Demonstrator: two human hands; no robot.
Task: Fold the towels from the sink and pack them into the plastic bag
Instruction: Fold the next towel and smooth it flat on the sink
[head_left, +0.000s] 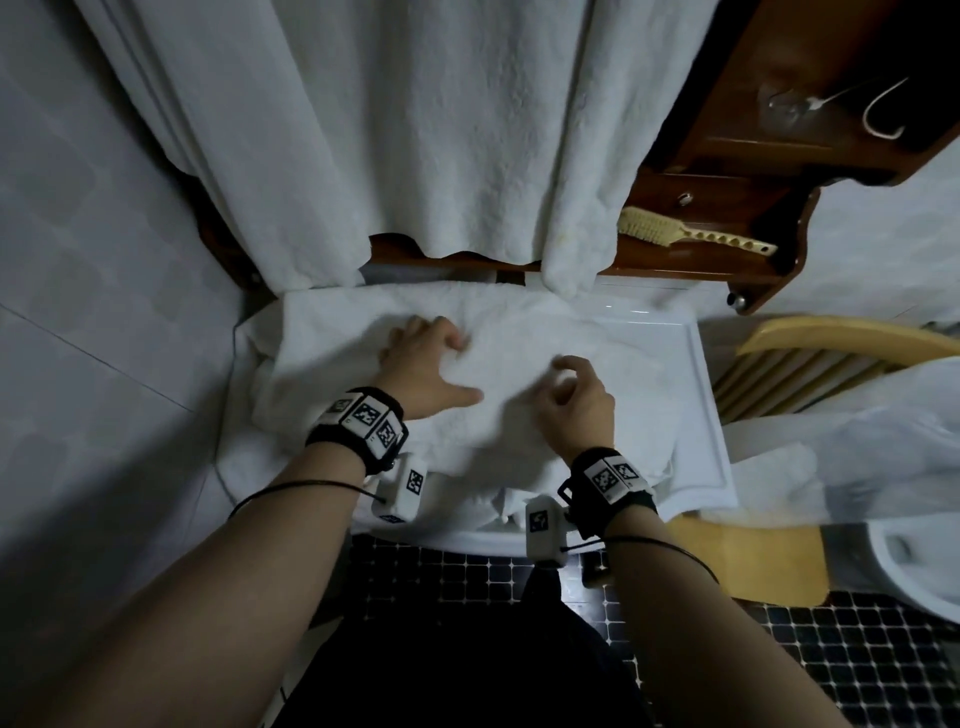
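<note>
Bathroom sink (707, 415) holds a towel (524, 332) under the hands: left hand (426, 366) presses it flat, right hand (577, 402) curls beside it, grip unclear. Folding step; next, probably fold it over.

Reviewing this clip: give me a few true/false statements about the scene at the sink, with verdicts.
1. The left hand and the right hand are both on the white towel spread over the sink. True.
2. A brush lies on the wooden shelf. True.
3. The floor is plain white tile. False: it is dark mosaic of small squares.
4. Nothing hangs above the sink. False: hanging towels drape there.
</note>
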